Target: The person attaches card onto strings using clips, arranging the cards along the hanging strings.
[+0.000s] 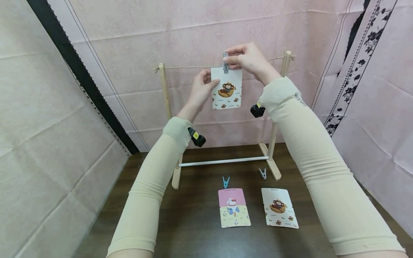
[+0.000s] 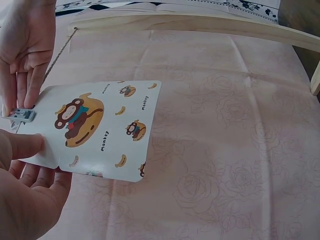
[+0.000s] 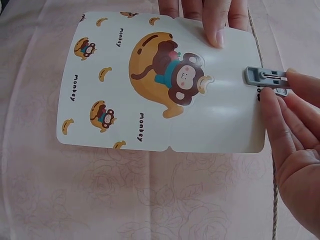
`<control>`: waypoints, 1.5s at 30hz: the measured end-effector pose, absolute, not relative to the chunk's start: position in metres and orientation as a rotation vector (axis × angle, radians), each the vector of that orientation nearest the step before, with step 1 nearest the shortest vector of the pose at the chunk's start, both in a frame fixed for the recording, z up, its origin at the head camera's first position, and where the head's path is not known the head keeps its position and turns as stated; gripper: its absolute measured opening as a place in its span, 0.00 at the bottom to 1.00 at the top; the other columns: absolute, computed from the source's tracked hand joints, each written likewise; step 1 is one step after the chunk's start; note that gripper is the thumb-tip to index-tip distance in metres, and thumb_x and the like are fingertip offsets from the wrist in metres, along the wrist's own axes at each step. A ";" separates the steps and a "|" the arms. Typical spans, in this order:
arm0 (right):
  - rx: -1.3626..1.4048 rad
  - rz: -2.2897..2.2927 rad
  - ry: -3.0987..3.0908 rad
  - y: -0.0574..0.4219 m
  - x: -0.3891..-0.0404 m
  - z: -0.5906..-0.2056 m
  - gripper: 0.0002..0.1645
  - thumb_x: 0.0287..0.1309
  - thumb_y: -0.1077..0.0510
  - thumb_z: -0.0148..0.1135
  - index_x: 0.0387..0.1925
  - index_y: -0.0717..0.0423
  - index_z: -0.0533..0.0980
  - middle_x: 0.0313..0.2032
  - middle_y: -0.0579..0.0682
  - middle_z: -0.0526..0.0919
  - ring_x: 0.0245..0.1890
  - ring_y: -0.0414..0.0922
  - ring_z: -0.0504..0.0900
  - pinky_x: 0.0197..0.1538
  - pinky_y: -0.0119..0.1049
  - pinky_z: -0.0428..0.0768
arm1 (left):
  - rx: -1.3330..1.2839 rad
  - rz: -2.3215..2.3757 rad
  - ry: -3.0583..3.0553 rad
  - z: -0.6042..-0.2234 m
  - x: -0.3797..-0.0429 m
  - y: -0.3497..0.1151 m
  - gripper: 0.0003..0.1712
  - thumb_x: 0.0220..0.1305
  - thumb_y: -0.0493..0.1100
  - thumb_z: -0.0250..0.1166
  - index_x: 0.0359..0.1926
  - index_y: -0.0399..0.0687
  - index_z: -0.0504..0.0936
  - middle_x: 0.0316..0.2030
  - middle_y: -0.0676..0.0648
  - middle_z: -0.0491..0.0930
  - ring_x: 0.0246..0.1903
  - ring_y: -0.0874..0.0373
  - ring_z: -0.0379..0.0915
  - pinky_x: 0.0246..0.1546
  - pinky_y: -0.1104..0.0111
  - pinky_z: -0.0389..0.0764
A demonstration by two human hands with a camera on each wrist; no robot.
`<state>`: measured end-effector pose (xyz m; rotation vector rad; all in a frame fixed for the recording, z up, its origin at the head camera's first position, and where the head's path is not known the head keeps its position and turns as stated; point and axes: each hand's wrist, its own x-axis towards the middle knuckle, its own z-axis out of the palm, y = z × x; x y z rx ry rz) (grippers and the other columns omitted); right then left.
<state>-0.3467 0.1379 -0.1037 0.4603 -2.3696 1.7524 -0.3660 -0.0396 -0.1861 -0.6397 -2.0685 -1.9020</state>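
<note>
A white card with a monkey-and-banana print (image 1: pixel 226 94) hangs upright at the rope (image 1: pixel 190 67) of a wooden stand. My left hand (image 1: pixel 200 89) pinches the card's left edge, thumb on the front and fingers behind. At the card's top edge sits a grey clothespin (image 3: pixel 257 76), and my right hand (image 1: pixel 250 61) pinches its upper end between thumb and fingers. The clothespin's lower end overlaps the card's top edge in the right wrist view. Whether the rope lies inside its jaws is hidden.
On the dark table (image 1: pixel 196 215) lie a pink-and-yellow card (image 1: pixel 234 211), a second monkey card (image 1: pixel 280 211), a blue clothespin (image 1: pixel 226 182) and a grey one (image 1: pixel 262 174). The stand's white crossbar (image 1: pixel 222 161) runs low behind them. Pale cloth (image 1: pixel 129 43) surrounds the table.
</note>
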 end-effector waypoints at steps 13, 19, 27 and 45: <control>0.461 1.719 -2.405 0.139 -0.347 -0.107 0.30 0.65 0.59 0.67 0.67 0.60 0.72 0.64 0.56 0.77 0.43 0.42 0.85 0.53 0.31 0.80 | -0.649 -1.898 -2.057 -0.190 -0.368 -0.040 0.16 0.70 0.32 0.62 0.56 0.36 0.74 0.48 0.41 0.81 0.44 0.55 0.78 0.48 0.67 0.79; 0.491 1.695 -2.392 0.140 -0.345 -0.108 0.30 0.66 0.59 0.66 0.67 0.59 0.72 0.64 0.55 0.77 0.43 0.43 0.86 0.55 0.32 0.80 | -0.646 -1.884 -2.070 -0.191 -0.367 -0.041 0.16 0.71 0.33 0.62 0.57 0.37 0.74 0.49 0.41 0.81 0.45 0.54 0.78 0.49 0.67 0.79; 0.534 1.733 -2.296 0.141 -0.341 -0.109 0.30 0.66 0.61 0.65 0.67 0.62 0.71 0.64 0.55 0.77 0.54 0.44 0.82 0.57 0.33 0.79 | -0.601 -1.865 -2.090 -0.192 -0.365 -0.042 0.18 0.71 0.33 0.62 0.60 0.38 0.74 0.52 0.40 0.80 0.48 0.53 0.76 0.51 0.67 0.78; 0.556 1.692 -2.083 0.160 -0.336 -0.127 0.20 0.66 0.67 0.64 0.58 0.68 0.77 0.57 0.60 0.81 0.48 0.44 0.84 0.52 0.33 0.81 | -0.629 -1.906 -2.089 -0.204 -0.364 -0.050 0.22 0.71 0.31 0.60 0.63 0.35 0.70 0.52 0.38 0.77 0.48 0.53 0.76 0.51 0.66 0.79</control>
